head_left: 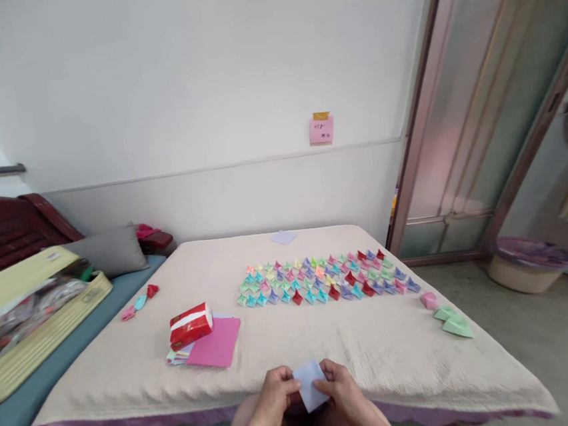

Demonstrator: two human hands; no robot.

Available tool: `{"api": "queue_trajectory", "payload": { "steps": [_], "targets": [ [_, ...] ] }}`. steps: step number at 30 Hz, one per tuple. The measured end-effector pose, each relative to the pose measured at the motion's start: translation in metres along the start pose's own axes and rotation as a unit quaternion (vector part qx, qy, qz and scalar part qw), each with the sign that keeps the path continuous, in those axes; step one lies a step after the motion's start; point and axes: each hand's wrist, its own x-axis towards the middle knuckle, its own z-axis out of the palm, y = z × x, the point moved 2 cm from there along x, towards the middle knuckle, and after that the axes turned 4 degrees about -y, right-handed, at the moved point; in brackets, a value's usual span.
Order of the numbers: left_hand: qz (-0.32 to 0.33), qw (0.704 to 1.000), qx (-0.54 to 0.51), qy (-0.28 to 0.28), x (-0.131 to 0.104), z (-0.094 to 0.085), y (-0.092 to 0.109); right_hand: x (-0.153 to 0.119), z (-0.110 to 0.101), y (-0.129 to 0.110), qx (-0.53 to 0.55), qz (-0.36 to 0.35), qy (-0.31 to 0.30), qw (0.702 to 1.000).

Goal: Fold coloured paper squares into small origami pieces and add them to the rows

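Observation:
A small pale blue paper [310, 384] is held between both hands, just off the front edge of the covered table. My left hand [277, 396] pinches its left side between thumb and fingers. On the right side, my right hand [341, 387] grips the same paper, thumb on top. Several rows of small folded paper pieces [320, 280] in many colours stand on the cloth farther back. To the left lies a stack of square papers with a pink sheet [219, 343] on top, and a red and white packet [191, 325] rests on it.
Folded green pieces [456, 325] and a pink one [429, 300] lie near the right edge of the tablecloth [378, 358]. Three small folded pieces [140, 302] sit at the left. A pale sheet [284, 238] lies at the back. A basin [530, 269] stands on the floor at right.

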Motion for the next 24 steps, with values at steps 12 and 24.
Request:
{"api": "queue_trajectory", "payload": {
  "steps": [12, 24],
  "targets": [
    [-0.02, 0.998, 0.023, -0.047, -0.098, 0.036, 0.004, -0.091, 0.024, -0.052, 0.06, -0.06, -0.011, 0.996],
    [0.02, 0.987, 0.129, -0.089, -0.183, 0.051, -0.005, -0.2, 0.045, -0.077, 0.042, -0.098, -0.048, 0.993]
  ]
}}
